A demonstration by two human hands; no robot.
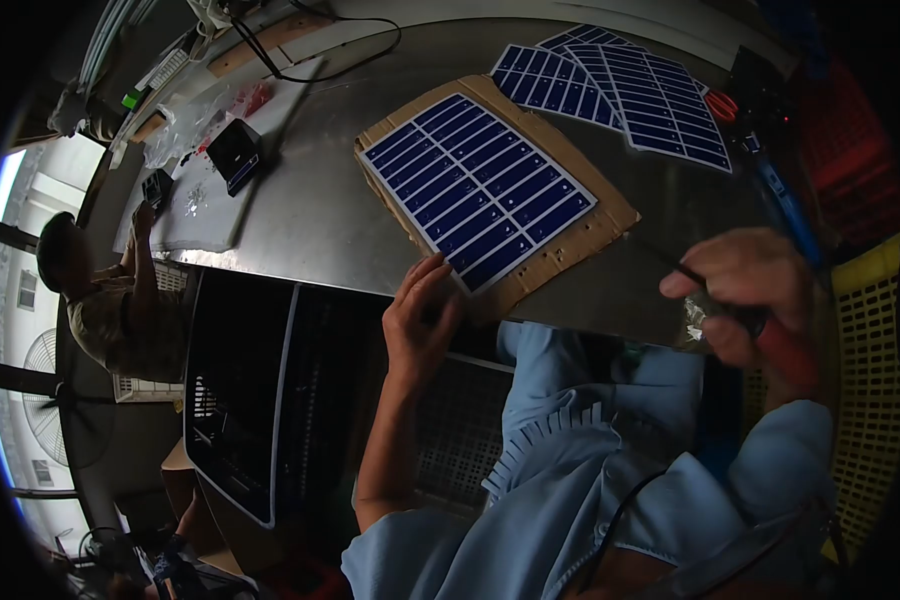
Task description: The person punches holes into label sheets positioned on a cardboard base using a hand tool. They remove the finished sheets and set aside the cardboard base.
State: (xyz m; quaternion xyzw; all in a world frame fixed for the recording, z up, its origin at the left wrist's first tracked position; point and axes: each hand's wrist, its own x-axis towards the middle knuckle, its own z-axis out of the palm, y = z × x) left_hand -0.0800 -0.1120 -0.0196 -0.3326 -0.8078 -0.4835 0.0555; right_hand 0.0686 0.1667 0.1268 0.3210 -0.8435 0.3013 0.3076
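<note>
A blue sheet of labels in two columns (480, 185) lies on a piece of brown cardboard (610, 205) on the metal table. At the sheet's near left corner is my left hand (425, 310), its fingers bent and pressed together at the edge; what they grip, if anything, is hidden. To the right of the cardboard, over the table's front edge, my right hand (750, 290) is closed around a thin dark tool (675, 262) pointing toward the cardboard. Small pale scraps (695, 318) show beside its fingers.
More blue label sheets (660, 100) overlap at the back right, near red-handled scissors (721, 105) and a blue tool (788, 210). Yellow (870, 380) and red crates stand right. Black boxes (234, 157) sit on the left, where another person (120, 310) works.
</note>
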